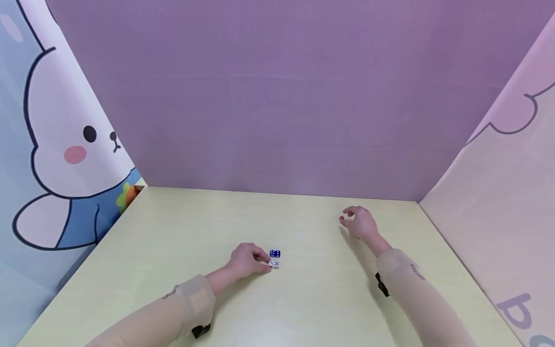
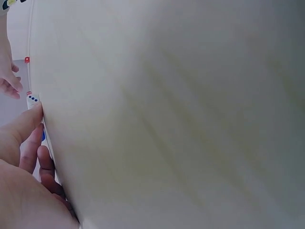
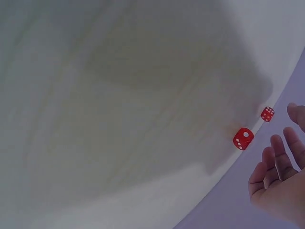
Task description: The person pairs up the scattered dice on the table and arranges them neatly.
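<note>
My left hand (image 1: 248, 260) pinches one of two white dice with dark pips (image 1: 274, 264), thumb and index fingertip at its left side. Just behind that pair, two blue dice (image 1: 275, 253) sit side by side. The left wrist view shows the thumb tip against a white die (image 2: 33, 98), with part of a blue die (image 2: 43, 136) past the fingers. Farther back on the right, my right hand (image 1: 362, 222) is spread near a red die (image 1: 341, 218). Its fingers stay apart from two red dice (image 3: 243, 139) (image 3: 267, 114) in the right wrist view.
The dice lie on a pale wooden table (image 1: 208, 217). A purple panel (image 1: 282, 106) rises at its back edge. A curtain with a cartoon rabbit (image 1: 78, 144) hangs on the left, a pale printed one (image 1: 498, 207) on the right.
</note>
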{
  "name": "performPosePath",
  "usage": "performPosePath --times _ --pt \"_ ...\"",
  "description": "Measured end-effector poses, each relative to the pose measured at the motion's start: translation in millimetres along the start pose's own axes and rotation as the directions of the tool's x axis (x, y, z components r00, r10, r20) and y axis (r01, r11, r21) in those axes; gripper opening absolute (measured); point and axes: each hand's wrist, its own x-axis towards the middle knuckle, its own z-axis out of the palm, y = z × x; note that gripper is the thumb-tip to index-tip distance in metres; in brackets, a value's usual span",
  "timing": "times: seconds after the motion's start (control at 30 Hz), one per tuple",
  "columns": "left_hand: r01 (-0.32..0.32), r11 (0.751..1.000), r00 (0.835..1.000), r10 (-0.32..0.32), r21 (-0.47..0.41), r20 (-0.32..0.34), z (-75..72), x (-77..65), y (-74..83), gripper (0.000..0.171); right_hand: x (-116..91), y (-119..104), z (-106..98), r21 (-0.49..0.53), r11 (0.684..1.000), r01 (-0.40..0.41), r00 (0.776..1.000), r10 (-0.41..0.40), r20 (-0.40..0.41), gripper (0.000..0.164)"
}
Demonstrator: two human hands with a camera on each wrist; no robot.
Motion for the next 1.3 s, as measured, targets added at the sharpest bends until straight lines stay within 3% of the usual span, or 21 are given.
performPosePath --times 0.4,0.7,1.3 --pt "0.009 1.0 1.0 -0.009 0.004 0.008 1.1 1.1 -0.9 0.02 13.7 8.7 11.7 -0.014 0.994 -0.104 0.994 0.104 0.017 0.025" --pt "0.01 1.0 1.0 -0.01 0.0 0.007 0.4 -1.0 0.8 0.02 19.2 13.2 20.1 -0.04 0.996 -0.078 0.997 0.079 0.011 0.014" --pt "0.009 1.0 1.0 -0.009 0.01 0.006 0.8 -0.3 -0.8 0.02 9.1 -3.3 20.7 -0.008 1.0 0.009 0.997 -0.008 0.078 0.01"
